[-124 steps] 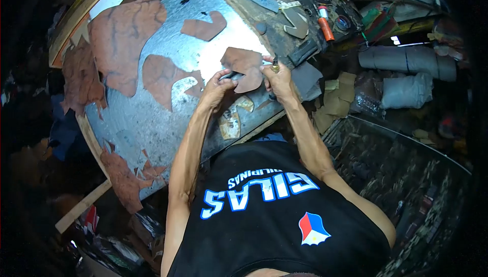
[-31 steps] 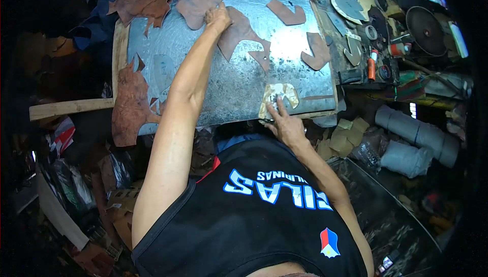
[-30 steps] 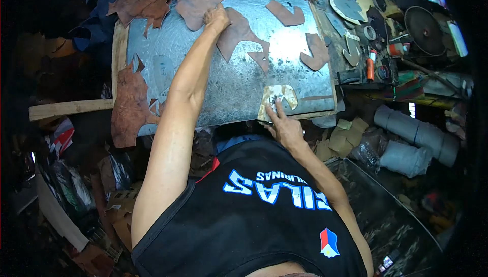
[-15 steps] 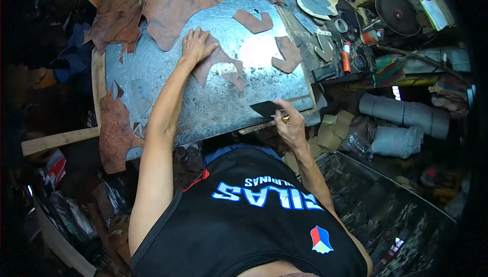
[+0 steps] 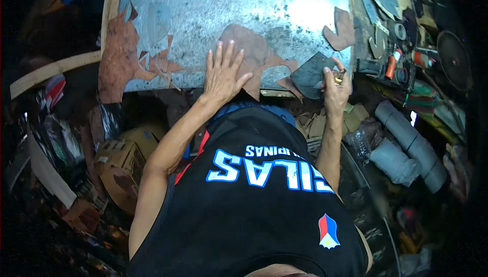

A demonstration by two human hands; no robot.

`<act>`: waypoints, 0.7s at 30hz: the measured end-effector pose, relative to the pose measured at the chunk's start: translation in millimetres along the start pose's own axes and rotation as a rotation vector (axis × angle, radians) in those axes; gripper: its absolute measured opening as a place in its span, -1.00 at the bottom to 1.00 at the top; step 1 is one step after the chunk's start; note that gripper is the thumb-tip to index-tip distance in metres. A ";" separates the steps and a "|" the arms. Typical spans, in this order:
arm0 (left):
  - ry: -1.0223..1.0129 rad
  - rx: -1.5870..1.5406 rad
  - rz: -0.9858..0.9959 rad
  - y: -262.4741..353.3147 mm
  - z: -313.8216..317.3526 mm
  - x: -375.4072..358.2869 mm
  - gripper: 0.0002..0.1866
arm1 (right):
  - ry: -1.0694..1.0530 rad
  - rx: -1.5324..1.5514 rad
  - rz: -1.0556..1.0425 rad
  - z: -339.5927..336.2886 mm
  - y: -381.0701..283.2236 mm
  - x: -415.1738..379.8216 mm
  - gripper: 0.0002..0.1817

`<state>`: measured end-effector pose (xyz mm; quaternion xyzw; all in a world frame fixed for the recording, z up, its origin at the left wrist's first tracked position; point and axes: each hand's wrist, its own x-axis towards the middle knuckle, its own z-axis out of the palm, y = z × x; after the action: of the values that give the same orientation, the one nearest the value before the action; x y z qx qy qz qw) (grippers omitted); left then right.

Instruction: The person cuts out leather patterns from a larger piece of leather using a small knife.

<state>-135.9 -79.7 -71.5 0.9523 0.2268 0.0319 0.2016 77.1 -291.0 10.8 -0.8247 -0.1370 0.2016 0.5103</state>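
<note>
My left hand lies flat with fingers spread, at the left edge of a brown leather piece on the metal-topped table. The leather has a rounded top and a narrow arm reaching right, and its lower tip hangs past the front edge. In my right hand is a thin, dark grey flat sheet with angled edges, held by its right side. It overlaps the right end of the leather. A small gold-coloured item shows at the right fingers; I cannot tell whether it is a ring or part of a tool.
Leather scraps lie at the table's left edge, and a cut leather piece at the right. Beyond are an orange tube, a tape roll and patterns. A cardboard box stands lower left, and grey rolls lie right.
The view has shifted. The leather piece under my left hand now lies nearer my body and the front edge. The dark sheet has turned its broad face up and come over the leather's right end.
</note>
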 end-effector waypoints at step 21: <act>-0.033 -0.121 0.042 -2.7 -22.9 -21.0 -0.24 | -0.535 -0.528 -0.110 104.7 -81.3 72.3 -0.53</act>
<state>-159.3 -78.3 -50.9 0.9433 0.2009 0.0340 0.2620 89.7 -141.6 28.1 -0.8375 -0.3565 0.3399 0.2366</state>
